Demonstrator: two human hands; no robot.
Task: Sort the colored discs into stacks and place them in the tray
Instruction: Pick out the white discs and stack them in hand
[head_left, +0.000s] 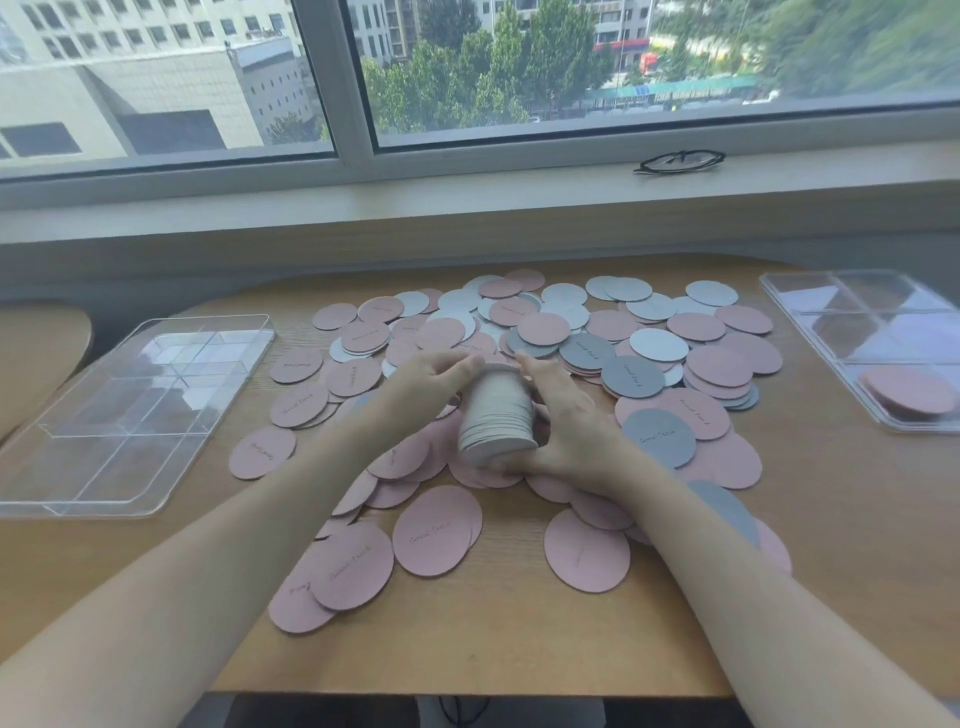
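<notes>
I see two bare forearms entering from the lower edge of the head view. No sleeve, cuff, glove, watch, ring or band shows on either one as far as the frame reaches. The left hand (434, 382) and right hand (563, 421) are both uncovered. Fingernails appear short; I cannot judge polish through the blur.

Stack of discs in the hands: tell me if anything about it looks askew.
Yes. The stack of pale discs held between the left hand and right hand is uneven: the lower discs fan out with edges stepped, not flush, so it is wider at the bottom. It leans slightly above the loose pink discs.
</notes>
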